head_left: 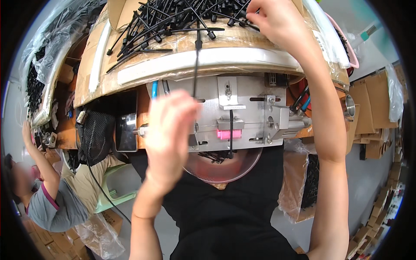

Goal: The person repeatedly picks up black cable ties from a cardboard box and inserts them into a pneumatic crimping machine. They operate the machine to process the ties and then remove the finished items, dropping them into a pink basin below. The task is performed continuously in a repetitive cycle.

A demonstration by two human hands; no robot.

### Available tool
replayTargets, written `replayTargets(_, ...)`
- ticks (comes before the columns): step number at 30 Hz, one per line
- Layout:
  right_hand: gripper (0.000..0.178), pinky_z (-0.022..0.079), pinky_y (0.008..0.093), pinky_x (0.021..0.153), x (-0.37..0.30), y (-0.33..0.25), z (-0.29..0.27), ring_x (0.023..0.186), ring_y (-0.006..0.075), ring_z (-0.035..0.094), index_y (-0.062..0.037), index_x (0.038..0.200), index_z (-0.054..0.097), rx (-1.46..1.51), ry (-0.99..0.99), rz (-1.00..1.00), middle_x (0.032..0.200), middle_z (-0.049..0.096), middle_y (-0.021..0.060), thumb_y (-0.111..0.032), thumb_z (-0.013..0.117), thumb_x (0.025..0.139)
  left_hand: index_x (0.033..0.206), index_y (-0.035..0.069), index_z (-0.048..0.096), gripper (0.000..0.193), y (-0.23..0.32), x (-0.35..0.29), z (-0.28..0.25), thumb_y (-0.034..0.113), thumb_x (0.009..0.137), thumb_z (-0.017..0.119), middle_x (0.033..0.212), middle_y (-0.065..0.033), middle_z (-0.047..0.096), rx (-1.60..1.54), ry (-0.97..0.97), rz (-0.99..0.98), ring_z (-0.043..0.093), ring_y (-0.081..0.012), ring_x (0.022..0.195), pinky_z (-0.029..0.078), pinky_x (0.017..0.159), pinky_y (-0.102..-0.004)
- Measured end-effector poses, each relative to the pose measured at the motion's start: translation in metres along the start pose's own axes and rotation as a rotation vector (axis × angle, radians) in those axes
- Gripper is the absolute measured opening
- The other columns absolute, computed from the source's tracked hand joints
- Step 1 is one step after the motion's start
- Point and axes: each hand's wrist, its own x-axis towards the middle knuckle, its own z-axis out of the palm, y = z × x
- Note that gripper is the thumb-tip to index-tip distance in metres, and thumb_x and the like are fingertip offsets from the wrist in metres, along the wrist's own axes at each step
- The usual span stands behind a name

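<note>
My left hand (169, 136), smeared by motion, is over the left part of a metal fixture plate (212, 93). A thin black plastic rod (197, 58) with a thicker collar rises from its fingertips toward the pile. At the right edge of a heap of black plastic rods (173, 24) with knobbed ends, my right hand (271, 19) has its fingers bent together. What lies between those fingers is hidden. On the fixture, another black rod (231, 130) lies front to back across a pink block (229, 134) and a small metal clamp.
The heap rests on a cardboard surface (182, 47) edged with white foam. Below the fixture sits a clear bowl (225, 171) holding black pieces. A dark tablet (126, 125) and black mesh bag (97, 134) stand left. Another person (56, 203) works at far left; cardboard boxes (368, 104) stand right.
</note>
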Motion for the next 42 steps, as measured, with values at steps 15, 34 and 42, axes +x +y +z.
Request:
replayTargets(15,0.017,0.048,0.0304,0.061,-0.039,0.001,-0.023,0.065,0.0154,0.063,-0.0004,0.093,0.073,0.138,0.149,0.180,0.075,0.070,0.0104,-0.016,0.068,0.086,0.139,-0.010,0.042,0.066,0.057,-0.077,0.043,-0.005,0.077,0.061,0.094,-0.0107,0.050,0.192,-0.468,-0.088,0.052,-0.0234,0.086,0.048,0.083,-0.0335)
replayTargets(34,0.014,0.049,0.0405,0.071,-0.027,0.036,-0.021,0.078,0.0348,0.064,-0.0038,0.096,0.067,0.052,-0.210,-0.280,0.081,0.068,0.0151,-0.012,0.065,0.085,0.099,0.005,0.064,0.016,-0.077,0.131,0.011,0.004,0.084,0.065,0.096,-0.0097,0.058,0.478,-0.227,0.234,0.055,-0.0286,0.093,0.045,0.084,-0.0386)
replayTargets(42,0.023,0.053,0.0297,0.068,-0.048,0.040,-0.048,0.083,0.0164,0.069,-0.0011,0.107,0.065,0.432,-0.037,0.146,0.087,0.072,0.0097,-0.011,0.070,0.087,0.094,0.003,0.061,0.013,-0.038,0.134,-0.009,0.005,0.083,0.068,0.079,-0.0092,0.060,0.182,-0.485,0.104,0.057,-0.0248,0.072,0.046,0.065,-0.0339)
